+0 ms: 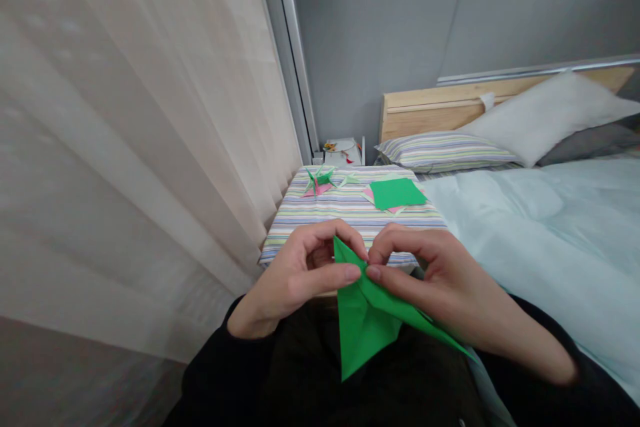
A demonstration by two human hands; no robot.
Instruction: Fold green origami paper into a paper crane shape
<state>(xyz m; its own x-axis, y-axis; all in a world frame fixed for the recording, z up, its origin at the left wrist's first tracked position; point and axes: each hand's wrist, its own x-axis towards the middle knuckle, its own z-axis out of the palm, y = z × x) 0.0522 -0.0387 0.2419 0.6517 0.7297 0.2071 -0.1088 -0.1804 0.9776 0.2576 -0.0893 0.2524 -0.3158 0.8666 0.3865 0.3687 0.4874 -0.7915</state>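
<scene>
Above the person's dark trousers [380, 393], just short of the near edge of a striped fabric cover [350, 210], green origami paper [367, 317] hangs folded into a long, crisp-creased, pointed form, its lower tip aimed at the lap. The left hand [295, 273] and right hand [425, 280] pinch it from opposite sides near its top. The thumbs [351, 272] press flat on the paper, tips close together, while the other fingers curl over behind it. Inner layers are hidden by the hands; the fold count looks like several, though this is hard to confirm. Near the far-left corner of the cover sits a green folded paper figure [320, 180] on pink paper [316, 191]. Right of centre, a flat green square [397, 193] lies over a pink sheet [369, 195]. A sheer curtain [125, 147] fills the left side; a pale blue bedsheet [525, 227] spreads right.
</scene>
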